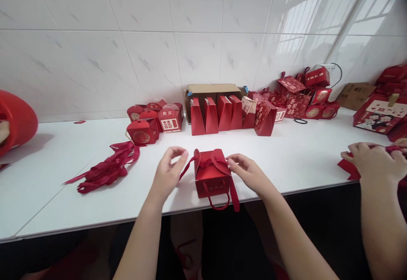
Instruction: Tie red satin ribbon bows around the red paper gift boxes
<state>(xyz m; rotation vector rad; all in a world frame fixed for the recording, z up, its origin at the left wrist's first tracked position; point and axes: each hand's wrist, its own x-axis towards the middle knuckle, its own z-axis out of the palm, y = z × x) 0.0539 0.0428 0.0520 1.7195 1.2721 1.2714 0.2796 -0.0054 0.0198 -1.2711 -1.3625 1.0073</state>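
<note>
Left end: a red rounded container (22, 121) is cut off by the view's left border, with a small red scrap (80, 122) farther along, near the wall.
Ribbon pile: loose dark-red ribbons (106, 172) lie tangled on the white surface (57, 212), well back from the front edge; their upper end meets a cluster of red boxes (143, 132).
Left hand: the person's left hand (171, 167) is just beside the middle box, above the surface, its fingers curled toward the thumb near a ribbon end; whether they grip it, I cannot tell.
Middle box: a red box (211, 172) with rounded flaps stands between the hands, just inside the front edge; its twisted cord handle (218, 208) hangs in front, reaching the edge line.
Box ribbon: a red ribbon (234, 193) crosses under the flaps, one tail trailing left, the other hanging right past the edge line.
Right hand: the fingers of the right hand (248, 172) are nearly closed at the right flap; a grip cannot be made out.
Behind: upright red packs (211, 117) line a cardboard box (213, 88), with a strip of surface separating them from the middle box.
Right end: heaped red boxes (297, 102) sit by the wall; nearer, a co-worker's hands (372, 159) work over red material at the front edge, well apart from the right hand.
</note>
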